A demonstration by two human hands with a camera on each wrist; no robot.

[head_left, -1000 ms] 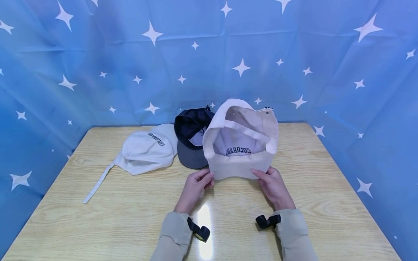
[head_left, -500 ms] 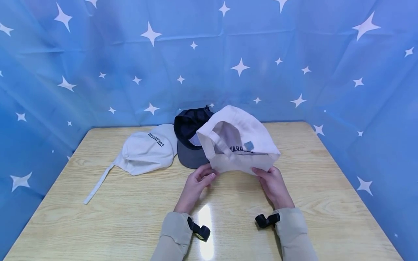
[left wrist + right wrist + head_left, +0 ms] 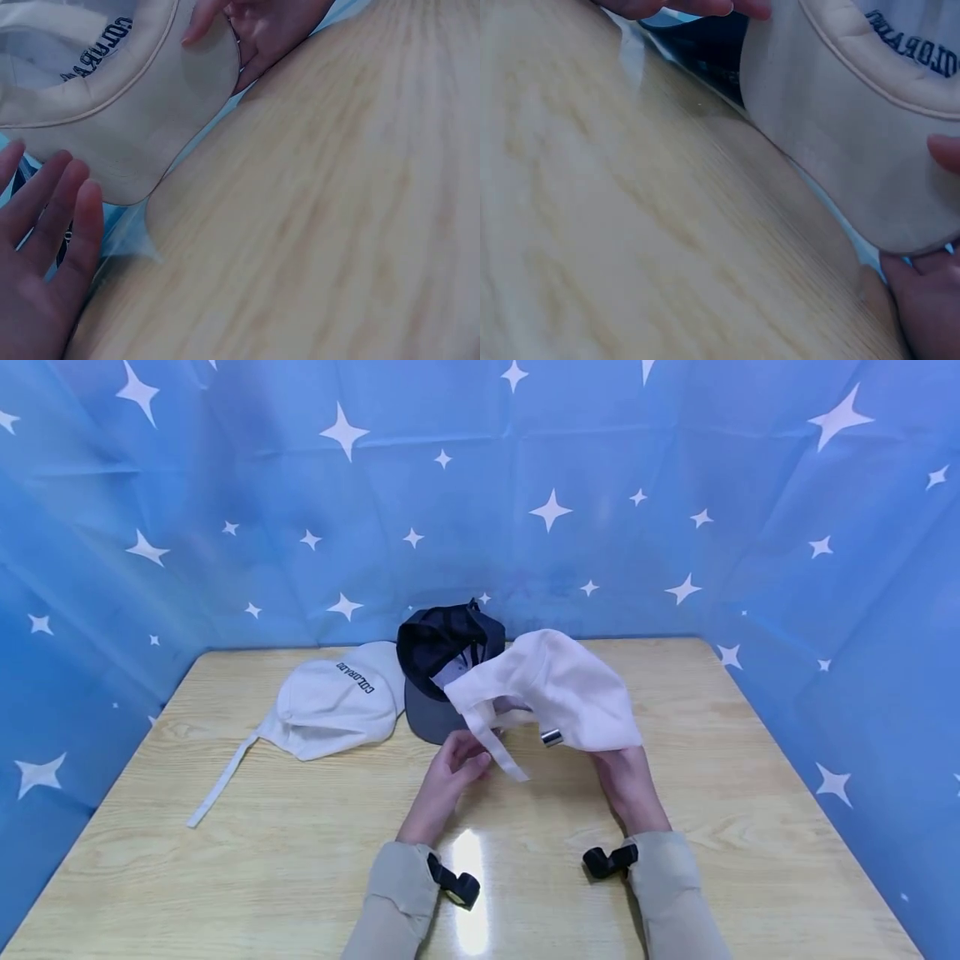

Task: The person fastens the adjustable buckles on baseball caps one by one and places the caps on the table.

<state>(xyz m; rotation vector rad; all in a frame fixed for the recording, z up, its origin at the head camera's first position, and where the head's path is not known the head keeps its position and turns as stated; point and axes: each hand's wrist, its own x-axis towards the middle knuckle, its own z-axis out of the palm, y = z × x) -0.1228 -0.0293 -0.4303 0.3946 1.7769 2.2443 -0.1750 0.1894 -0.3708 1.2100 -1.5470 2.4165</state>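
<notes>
My right hand [image 3: 630,787] holds a white baseball cap [image 3: 573,693], its crown tipped toward me and its back strap [image 3: 495,747] hanging loose. In the right wrist view the thumb lies on the underside of the brim [image 3: 814,112], with the fingers behind it. The mirrored COLORADO lettering shows through the inside of the crown. My left hand [image 3: 447,781] is beside the cap's left edge; in the left wrist view its fingers [image 3: 86,217] are spread and relaxed by the brim, holding nothing. The brim is mostly hidden by the crown in the head view.
A black cap [image 3: 431,714] lies behind the held cap, partly covered by it in the head view. Left of it lies another white cap [image 3: 333,706] with COLORADO lettering and a long strap. The wooden table [image 3: 262,877] backs onto a blue star-patterned cloth [image 3: 465,410].
The held cap's crown has tipped down toward me, turning its interior out of sight in the head view, and its strap has dropped loose. My left hand has come off the brim.
</notes>
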